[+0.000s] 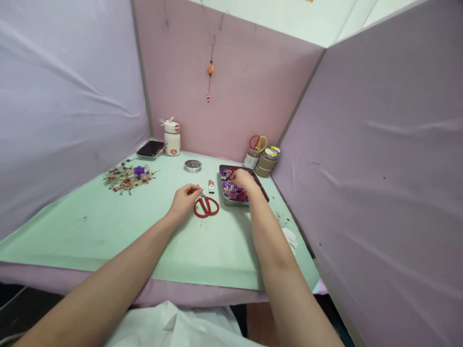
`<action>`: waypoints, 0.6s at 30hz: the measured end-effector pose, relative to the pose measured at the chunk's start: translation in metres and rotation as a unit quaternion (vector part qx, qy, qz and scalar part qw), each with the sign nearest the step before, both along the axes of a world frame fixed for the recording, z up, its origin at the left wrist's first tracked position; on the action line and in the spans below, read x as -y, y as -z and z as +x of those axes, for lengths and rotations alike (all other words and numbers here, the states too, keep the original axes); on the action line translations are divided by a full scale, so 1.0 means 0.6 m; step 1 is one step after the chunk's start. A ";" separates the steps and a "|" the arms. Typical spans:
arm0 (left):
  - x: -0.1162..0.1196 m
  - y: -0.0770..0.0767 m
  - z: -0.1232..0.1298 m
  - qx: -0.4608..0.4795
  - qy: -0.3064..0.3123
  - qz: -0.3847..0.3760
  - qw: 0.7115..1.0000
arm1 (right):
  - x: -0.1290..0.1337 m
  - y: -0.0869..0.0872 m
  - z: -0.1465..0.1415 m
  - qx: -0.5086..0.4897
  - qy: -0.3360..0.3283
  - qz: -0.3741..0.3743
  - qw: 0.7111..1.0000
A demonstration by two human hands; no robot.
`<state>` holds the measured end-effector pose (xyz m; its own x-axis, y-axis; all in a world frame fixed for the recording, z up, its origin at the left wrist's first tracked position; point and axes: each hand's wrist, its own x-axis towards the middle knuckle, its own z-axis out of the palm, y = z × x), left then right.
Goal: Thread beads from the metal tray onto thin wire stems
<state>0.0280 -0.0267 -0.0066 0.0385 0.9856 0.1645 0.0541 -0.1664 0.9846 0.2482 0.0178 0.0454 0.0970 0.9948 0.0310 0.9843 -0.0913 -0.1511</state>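
My left hand (186, 198) is closed in a pinch just left of the red-handled scissors (207, 207), which lie on the green cloth; what its fingertips hold is too small to name. My right hand (241, 179) reaches over the metal tray (235, 203) of purple, red and clear beads (231, 189). Its fingers are pressed together at the beads, and anything between them is too small to make out. Between the hands lies a small red and white lighter (211, 186). Behind it sits a round, shallow silver tin (193, 166).
Beaded strands (128, 177) with a purple flower lie at left. Behind are a phone (151, 148) and a white bottle (172, 140). A cup holding scissors (251, 158) and a jar (266, 163) stand behind the tray. A white glove (290, 238) lies at right.
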 end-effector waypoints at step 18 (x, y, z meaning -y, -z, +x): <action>0.003 -0.003 0.000 -0.028 0.000 -0.013 1.000 | -0.008 0.027 -0.021 0.035 -0.017 -0.025 0.999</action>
<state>0.0282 -0.0286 -0.0045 0.0473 0.9895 0.1364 0.1095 -0.1409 0.9839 0.2356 0.0225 0.0291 0.0622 0.9980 -0.0142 0.9950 -0.0631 -0.0770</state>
